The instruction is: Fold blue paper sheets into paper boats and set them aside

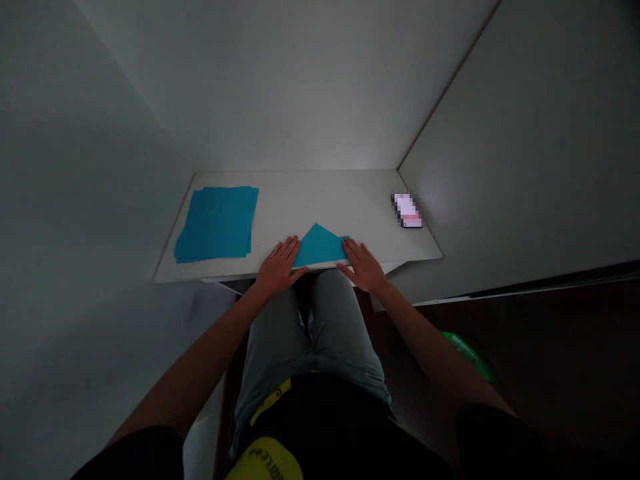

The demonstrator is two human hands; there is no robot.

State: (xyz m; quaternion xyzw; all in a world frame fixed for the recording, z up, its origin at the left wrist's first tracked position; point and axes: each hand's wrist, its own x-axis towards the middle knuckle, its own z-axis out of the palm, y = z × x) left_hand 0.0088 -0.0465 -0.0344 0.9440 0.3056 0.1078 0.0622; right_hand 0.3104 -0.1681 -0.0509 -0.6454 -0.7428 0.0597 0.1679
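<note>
White desk [310, 193] in corner, pale walls [280, 87], phone [407, 211] beside wall

white desk [310, 200] | teal paper stack [216, 224], left end | blurred phone [407, 211], right corner | green object [467, 355], floor

- The bright thing [407, 211] at the right end of the counter [300, 193] is blurred into little blocks, so I can't tell what it is.
- The left hand [278, 267] covers one side of the folded blue paper [320, 245] at the front of the counter, and the right hand [363, 265] covers the other side.
- The blue paper pile [216, 224] at the left end of the counter has edges too thin to count the sheets.
- The green thing [467, 353] down past the right of the counter is dark and partly behind the right arm [430, 340], so I can't tell what it is.
- The yellow thing [265, 460] below the counter is cut off by the bottom of the picture, and its letters are hard to read.
</note>
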